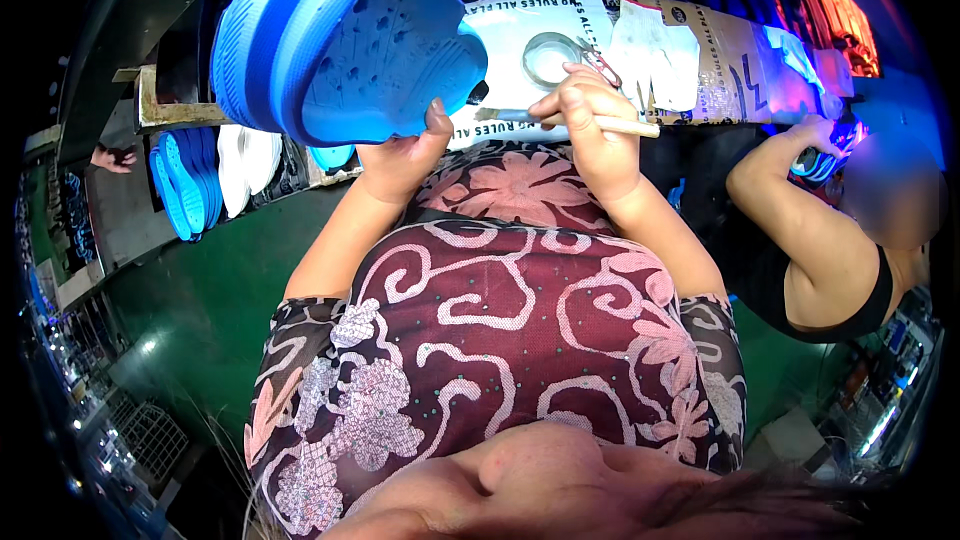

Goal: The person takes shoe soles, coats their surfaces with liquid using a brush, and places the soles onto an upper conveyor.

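Note:
My left hand (405, 155) grips the near edge of a big blue foam shoe sole (370, 50), its thumb up along the side. The sole is tilted, showing a dotted inner face and thick ridged walls. Between the fingers of my right hand (597, 130) is a brush (640, 127) with a pale wooden handle; its dark bristle end points left, just right of the sole. Beyond that hand stands a round glass dish (552, 60) with whitish contents. A small red-handled tool (602, 67) lies against the dish, partly hidden by my fingers.
White paper (500, 30) and printed cardboard (728, 70) cover the bench. Blue soles (185, 185) and white soles (248, 165) sit at left, near another person's hand (113, 159). Close on my right, a co-worker's arm (800, 200) reaches towards a shiny blue item (815, 160).

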`<act>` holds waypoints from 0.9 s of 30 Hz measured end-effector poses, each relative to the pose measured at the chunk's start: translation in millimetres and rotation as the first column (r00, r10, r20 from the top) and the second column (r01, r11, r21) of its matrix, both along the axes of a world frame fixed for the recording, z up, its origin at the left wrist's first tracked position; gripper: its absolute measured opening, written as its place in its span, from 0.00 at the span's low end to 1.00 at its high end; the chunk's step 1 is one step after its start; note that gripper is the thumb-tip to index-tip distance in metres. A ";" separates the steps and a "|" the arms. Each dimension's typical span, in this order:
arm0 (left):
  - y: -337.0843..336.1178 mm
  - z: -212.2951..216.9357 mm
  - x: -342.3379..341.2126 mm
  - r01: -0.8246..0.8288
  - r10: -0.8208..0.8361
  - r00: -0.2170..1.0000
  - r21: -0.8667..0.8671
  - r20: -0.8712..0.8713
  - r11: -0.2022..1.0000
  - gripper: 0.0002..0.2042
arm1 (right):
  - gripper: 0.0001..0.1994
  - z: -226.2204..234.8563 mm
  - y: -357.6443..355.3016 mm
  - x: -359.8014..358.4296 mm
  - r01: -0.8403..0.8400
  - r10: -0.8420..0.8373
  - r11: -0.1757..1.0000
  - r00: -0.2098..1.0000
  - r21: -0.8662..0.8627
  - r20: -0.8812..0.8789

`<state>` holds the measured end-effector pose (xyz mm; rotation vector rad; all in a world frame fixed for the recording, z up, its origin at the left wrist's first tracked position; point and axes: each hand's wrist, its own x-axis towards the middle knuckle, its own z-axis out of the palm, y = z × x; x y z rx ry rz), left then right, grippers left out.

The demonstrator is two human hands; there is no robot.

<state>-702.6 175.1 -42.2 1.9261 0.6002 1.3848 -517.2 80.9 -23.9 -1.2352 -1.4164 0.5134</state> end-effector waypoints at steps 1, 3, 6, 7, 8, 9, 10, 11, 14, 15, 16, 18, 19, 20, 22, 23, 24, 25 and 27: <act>-0.2 0.8 0.0 0.015 -0.015 1.000 -0.011 0.000 1.000 0.15 | 0.16 2.7 1.1 -0.5 0.037 -0.037 0.999 0.998 0.000 -0.046; 0.6 -1.4 -1.2 0.020 -0.020 1.000 -0.001 -0.009 1.000 0.15 | 0.16 3.1 2.9 -1.1 0.075 -0.075 0.997 0.993 -0.001 -0.093; 2.3 -2.2 0.7 0.009 -0.009 1.000 0.032 -0.012 0.999 0.15 | 0.15 1.1 5.4 0.6 0.046 -0.052 0.997 0.991 0.054 0.121; 2.9 -2.0 1.6 -0.006 0.006 1.000 0.053 -0.006 0.999 0.15 | 0.14 2.9 4.4 1.4 0.042 -0.058 0.996 0.977 0.081 0.206; 4.0 -1.1 2.7 -0.008 0.008 1.000 0.055 -0.007 0.998 0.15 | 0.13 3.9 3.4 2.8 0.036 -0.067 0.993 0.955 0.109 0.290; 4.7 0.6 3.3 -0.011 0.014 0.999 0.093 -0.033 0.996 0.15 | 0.13 3.7 1.7 4.0 0.036 -0.066 0.993 0.955 0.109 0.288; 5.2 1.9 4.3 -0.012 0.020 0.998 0.132 -0.058 0.991 0.15 | 0.11 3.6 -0.2 6.5 0.054 -0.094 0.989 0.946 0.135 0.310; 5.5 2.9 5.1 -0.010 0.018 0.998 0.134 -0.057 0.991 0.15 | 0.10 3.9 -2.2 9.6 0.073 -0.124 0.984 0.935 0.162 0.332; 11.3 11.6 5.9 0.044 -0.030 0.992 0.113 -0.121 0.993 0.15 | 0.11 4.8 -12.2 19.7 0.135 -0.168 0.980 0.958 0.149 0.234; 16.2 16.3 6.9 0.050 -0.040 0.993 0.083 -0.111 0.995 0.15 | 0.11 2.4 -15.5 24.4 0.164 -0.202 0.973 0.946 0.164 0.252; 18.3 24.1 11.0 0.059 -0.054 0.994 0.054 -0.096 0.997 0.15 | 0.11 -1.0 -19.8 30.1 0.175 -0.199 0.976 0.959 0.126 0.204; 17.3 56.4 11.3 0.146 -0.166 0.979 -0.161 -0.119 0.976 0.15 | 0.13 -14.0 -29.7 40.9 0.233 -0.237 0.971 0.960 0.048 0.151; 12.2 62.5 9.3 0.134 -0.161 0.986 -0.374 -0.042 0.918 0.19 | 0.13 -18.8 -34.6 42.0 0.260 -0.261 0.965 0.963 0.025 0.064; 9.7 70.7 8.7 0.165 -0.178 0.984 -0.371 -0.001 0.914 0.25 | 0.13 -21.6 -39.3 43.5 0.291 -0.291 0.957 0.957 -0.007 0.011; 13.6 95.1 2.8 0.329 -0.432 0.902 -0.636 -0.008 0.698 0.30 | 0.13 -30.4 -50.4 49.2 0.335 -0.335 0.942 0.941 -0.016 -0.044; 11.1 103.7 5.1 0.372 -0.469 0.881 -0.696 0.057 0.614 0.35 | 0.13 -22.0 -54.2 40.3 0.328 -0.338 0.941 0.924 -0.086 -0.179; 11.6 109.1 17.1 0.448 -0.592 0.801 -0.746 0.090 0.493 0.36 | 0.12 -25.4 -58.5 42.7 0.357 -0.359 0.933 0.927 -0.037 -0.106; 12.7 114.7 30.5 0.496 -0.702 0.702 -0.790 0.121 0.360 0.38 | 0.12 -31.1 -63.1 47.1 0.385 -0.385 0.923 0.922 0.008 -0.039; 9.0 136.4 83.2 0.527 -0.841 0.538 -0.803 0.063 0.277 0.38 | 0.12 -34.5 -77.7 50.3 0.394 -0.427 0.897 0.890 -0.202 -0.159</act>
